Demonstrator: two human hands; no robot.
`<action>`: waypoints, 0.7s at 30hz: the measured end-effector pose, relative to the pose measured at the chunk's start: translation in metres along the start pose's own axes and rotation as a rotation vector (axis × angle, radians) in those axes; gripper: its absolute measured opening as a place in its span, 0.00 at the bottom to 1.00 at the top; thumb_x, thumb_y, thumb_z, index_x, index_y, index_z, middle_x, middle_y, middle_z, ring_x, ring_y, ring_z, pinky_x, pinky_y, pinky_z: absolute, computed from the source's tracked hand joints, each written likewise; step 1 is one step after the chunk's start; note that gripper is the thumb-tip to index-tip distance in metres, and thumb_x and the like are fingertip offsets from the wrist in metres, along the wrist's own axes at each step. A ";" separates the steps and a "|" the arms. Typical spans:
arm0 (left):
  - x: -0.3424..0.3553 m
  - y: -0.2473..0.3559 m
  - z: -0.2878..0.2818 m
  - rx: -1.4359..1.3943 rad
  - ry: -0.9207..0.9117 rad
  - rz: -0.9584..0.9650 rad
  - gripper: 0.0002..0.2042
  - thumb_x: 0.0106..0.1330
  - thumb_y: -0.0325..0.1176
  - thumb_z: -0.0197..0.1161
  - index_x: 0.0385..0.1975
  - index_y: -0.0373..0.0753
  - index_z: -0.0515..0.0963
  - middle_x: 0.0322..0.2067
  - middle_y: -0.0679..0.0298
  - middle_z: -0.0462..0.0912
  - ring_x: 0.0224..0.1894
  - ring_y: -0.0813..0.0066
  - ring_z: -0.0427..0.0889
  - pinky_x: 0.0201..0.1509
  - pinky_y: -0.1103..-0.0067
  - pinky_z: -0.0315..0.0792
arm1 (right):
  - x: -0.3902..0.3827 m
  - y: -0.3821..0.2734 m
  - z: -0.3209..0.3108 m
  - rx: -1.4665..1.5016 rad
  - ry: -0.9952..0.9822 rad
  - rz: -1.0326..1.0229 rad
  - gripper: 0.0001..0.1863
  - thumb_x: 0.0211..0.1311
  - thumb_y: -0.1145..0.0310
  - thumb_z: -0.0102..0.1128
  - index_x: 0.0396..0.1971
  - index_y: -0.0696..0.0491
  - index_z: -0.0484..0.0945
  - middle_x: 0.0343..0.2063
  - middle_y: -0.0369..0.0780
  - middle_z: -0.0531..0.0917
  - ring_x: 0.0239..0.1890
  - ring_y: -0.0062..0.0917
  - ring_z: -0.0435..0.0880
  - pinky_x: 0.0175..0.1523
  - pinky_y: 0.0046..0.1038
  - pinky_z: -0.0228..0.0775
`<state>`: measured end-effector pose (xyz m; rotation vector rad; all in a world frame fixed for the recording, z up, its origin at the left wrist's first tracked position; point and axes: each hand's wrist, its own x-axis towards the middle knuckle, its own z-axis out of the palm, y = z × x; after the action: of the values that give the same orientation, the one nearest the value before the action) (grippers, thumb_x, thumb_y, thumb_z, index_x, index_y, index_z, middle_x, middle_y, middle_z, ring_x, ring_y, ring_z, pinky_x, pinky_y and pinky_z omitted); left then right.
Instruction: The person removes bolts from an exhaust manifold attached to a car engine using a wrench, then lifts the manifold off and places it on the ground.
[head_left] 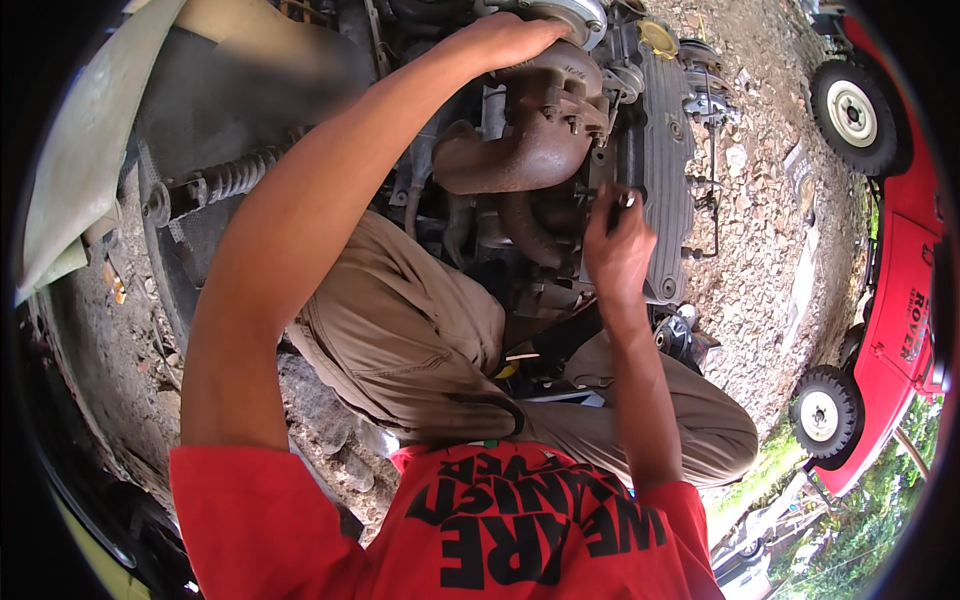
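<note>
My left hand reaches across to the far end of the engine and lies on a rusty turbocharger housing, beside its silver round part. Its visible finger is stretched out; the others are mostly hidden. A rusty, curved exhaust pipe bends below the housing, with several bolts at its flange. Beside the ribbed black engine cover, my right hand is closed, fingertips pinched round a small, shiny metal piece. What that piece is cannot be made out.
A yellow cap tops the cover's far end. A coil spring damper lies at left, near a pale panel. Gravel covers the ground at right, where a red vehicle stands. My bent legs are close to the engine.
</note>
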<state>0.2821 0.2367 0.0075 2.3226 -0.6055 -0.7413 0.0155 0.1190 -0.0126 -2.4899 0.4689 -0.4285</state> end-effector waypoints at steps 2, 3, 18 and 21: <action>0.003 -0.005 0.001 0.018 -0.002 0.092 0.25 0.71 0.58 0.41 0.55 0.54 0.78 0.53 0.40 0.78 0.56 0.44 0.77 0.60 0.62 0.69 | 0.031 0.002 -0.002 -0.074 -0.098 0.117 0.08 0.67 0.71 0.57 0.35 0.62 0.76 0.24 0.57 0.82 0.29 0.51 0.85 0.29 0.44 0.76; 0.008 -0.010 0.004 0.027 -0.002 0.139 0.25 0.71 0.58 0.41 0.55 0.54 0.78 0.53 0.39 0.78 0.56 0.44 0.77 0.60 0.62 0.69 | 0.043 0.011 0.004 -0.116 -0.095 0.062 0.09 0.67 0.70 0.56 0.34 0.63 0.76 0.24 0.58 0.81 0.29 0.52 0.84 0.30 0.44 0.76; -0.002 0.001 -0.003 -0.006 -0.007 -0.003 0.28 0.69 0.62 0.42 0.54 0.52 0.79 0.52 0.38 0.78 0.57 0.44 0.77 0.60 0.63 0.68 | 0.028 0.006 -0.018 0.067 0.016 0.000 0.08 0.66 0.70 0.63 0.33 0.60 0.79 0.18 0.47 0.83 0.23 0.37 0.87 0.27 0.32 0.75; 0.001 -0.002 -0.001 -0.035 -0.022 0.050 0.29 0.67 0.63 0.42 0.53 0.50 0.80 0.52 0.38 0.78 0.57 0.44 0.77 0.60 0.63 0.68 | 0.007 0.009 -0.015 0.124 0.012 0.033 0.08 0.64 0.70 0.64 0.38 0.58 0.79 0.19 0.45 0.83 0.23 0.31 0.88 0.27 0.29 0.75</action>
<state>0.2840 0.2382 0.0067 2.2619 -0.6530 -0.7493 0.0131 0.1018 -0.0044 -2.3579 0.4729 -0.4456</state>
